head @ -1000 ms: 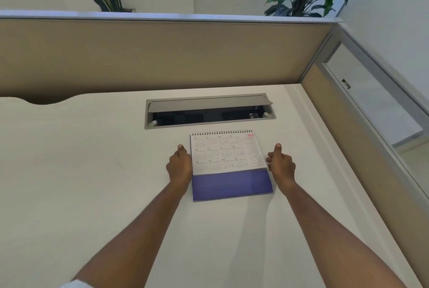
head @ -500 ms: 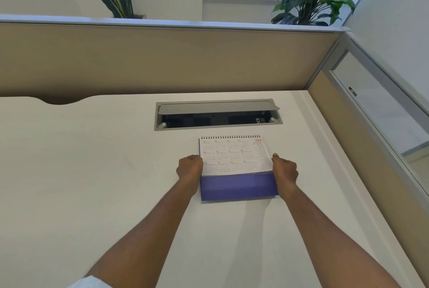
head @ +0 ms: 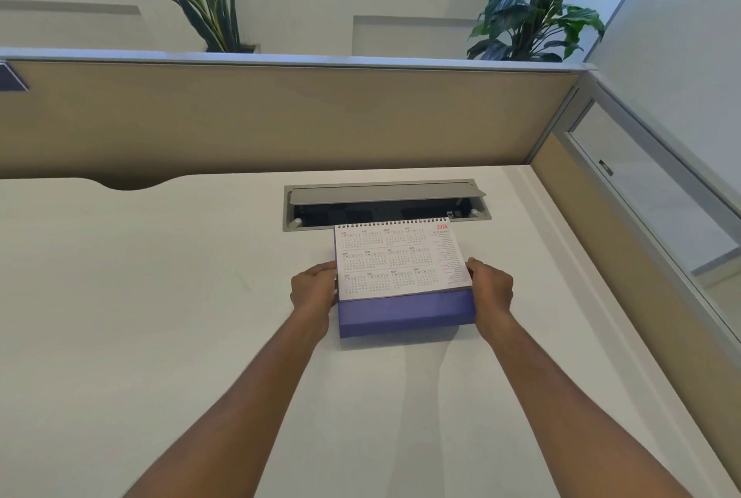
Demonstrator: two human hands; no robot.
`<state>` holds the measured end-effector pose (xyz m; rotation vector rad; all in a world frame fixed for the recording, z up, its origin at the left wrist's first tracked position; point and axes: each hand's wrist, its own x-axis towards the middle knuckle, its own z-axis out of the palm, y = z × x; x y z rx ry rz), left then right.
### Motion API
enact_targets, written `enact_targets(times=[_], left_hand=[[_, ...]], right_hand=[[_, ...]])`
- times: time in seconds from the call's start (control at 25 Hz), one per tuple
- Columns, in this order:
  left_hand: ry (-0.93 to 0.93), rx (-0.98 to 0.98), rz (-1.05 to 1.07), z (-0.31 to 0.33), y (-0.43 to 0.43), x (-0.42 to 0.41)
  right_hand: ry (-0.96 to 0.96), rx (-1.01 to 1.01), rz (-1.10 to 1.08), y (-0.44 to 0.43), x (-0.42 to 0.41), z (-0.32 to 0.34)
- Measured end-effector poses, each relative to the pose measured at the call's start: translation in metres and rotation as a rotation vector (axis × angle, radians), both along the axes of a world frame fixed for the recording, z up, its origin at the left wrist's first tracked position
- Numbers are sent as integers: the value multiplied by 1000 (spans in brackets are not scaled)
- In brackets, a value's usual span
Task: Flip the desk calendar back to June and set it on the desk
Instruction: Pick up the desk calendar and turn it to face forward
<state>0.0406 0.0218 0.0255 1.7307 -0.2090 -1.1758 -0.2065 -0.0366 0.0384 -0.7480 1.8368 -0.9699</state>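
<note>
Toward the table's [head: 160, 317] far right corner, in the head view, a grey cable box [head: 387, 205] is sunk into the white surface, its lid tilted up; inside it is dark, with small sockets or plugs at its right end too small to tell apart. Just in front of the box is the desk calendar [head: 403, 277], gripped from both sides. The left hand [head: 314, 291] is clamped on its left edge, fingers curled round the page and the purple base; the right hand [head: 491, 291] is clamped on the right edge in the same way. The spiral binding is at the far edge, overlapping the box's near rim in this view. The page facing up shows a full-year grid with a red year number, not a single month. Whether the base touches the table cannot be told.
</note>
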Motion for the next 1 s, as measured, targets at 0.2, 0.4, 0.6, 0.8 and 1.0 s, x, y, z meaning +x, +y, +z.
enact_targets(times=[0.2, 0.4, 0.6, 0.8, 1.0], left_hand=[[61, -72, 57, 25, 21, 42], [132, -131, 179, 42, 55, 93], [174, -198, 376, 49, 95, 156], [173, -271, 507, 51, 127, 212], [84, -364, 504, 43, 153, 246]], right_hand=[[-127, -19, 89, 8, 37, 16], [-299, -12, 187, 23, 91, 26], [-300, 25, 321, 41, 157, 29], [-320, 26, 450, 57, 220, 26], [-315, -21, 557, 71, 257, 16]])
